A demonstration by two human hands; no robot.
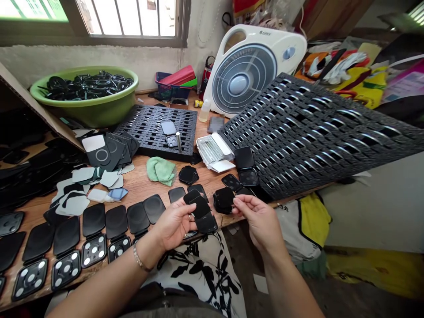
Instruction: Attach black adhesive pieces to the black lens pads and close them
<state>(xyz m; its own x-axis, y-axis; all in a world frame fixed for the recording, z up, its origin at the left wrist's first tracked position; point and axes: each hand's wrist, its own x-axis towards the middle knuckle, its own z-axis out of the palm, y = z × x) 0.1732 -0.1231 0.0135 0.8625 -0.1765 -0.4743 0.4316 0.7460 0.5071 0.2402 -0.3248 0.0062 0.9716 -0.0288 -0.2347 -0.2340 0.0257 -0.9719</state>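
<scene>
My left hand [175,225] is closed, its thumb pressing on a few thin black rounded-square pads [202,207] fanned over one another. Below them hangs a glossier dark panel [207,223], and whether it is held too I cannot tell. At the table's front edge, my right hand [256,216] pinches the corner of a black pad on a small stack [224,200]. Along the edge to the left stand several opened black folding cases [94,221]. Their lower halves carry white round dots. A pile of dark pads [188,175] lies just beyond my hands.
A green basin [86,106] full of black ring parts stands back left. Behind are a slotted black rack [159,128] and a white fan [245,75]. A larger rack [318,128] leans at right. A green cloth [161,171] and an open white box [215,151] lie mid-table.
</scene>
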